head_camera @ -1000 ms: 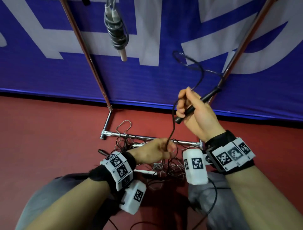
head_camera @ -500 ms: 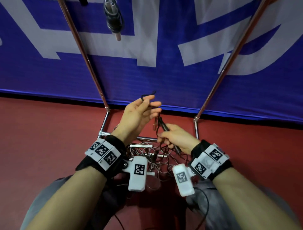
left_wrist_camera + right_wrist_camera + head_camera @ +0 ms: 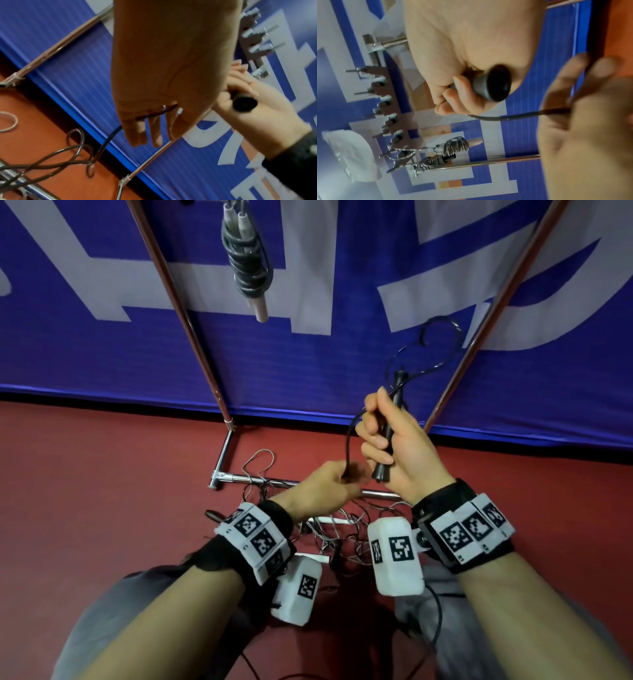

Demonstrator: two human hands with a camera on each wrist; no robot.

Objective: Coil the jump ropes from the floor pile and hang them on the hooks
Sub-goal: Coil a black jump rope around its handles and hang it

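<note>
My right hand (image 3: 383,436) grips the black handle (image 3: 387,440) of a black jump rope, held upright above the floor pile; the handle's butt end (image 3: 498,83) shows in the right wrist view. The black cord (image 3: 349,436) loops above the handle and drops to my left hand (image 3: 329,487), which pinches it just below and left of the right hand. In the left wrist view the cord (image 3: 157,112) crosses my curled fingers. The tangled pile of ropes (image 3: 339,529) lies on the red floor behind my wrists. A coiled rope (image 3: 246,261) hangs from the hook rack (image 3: 385,102).
A metal rack frame with slanted poles (image 3: 178,302) and a floor bar (image 3: 260,479) stands before a blue and white banner (image 3: 342,364). A second coiled rope (image 3: 436,159) hangs on the rack. My grey-clad knees (image 3: 113,611) are at the bottom.
My right hand has lifted the black handle up and right from low over the pile. My left hand dropped from its raised, open pose and now pinches the cord below.
</note>
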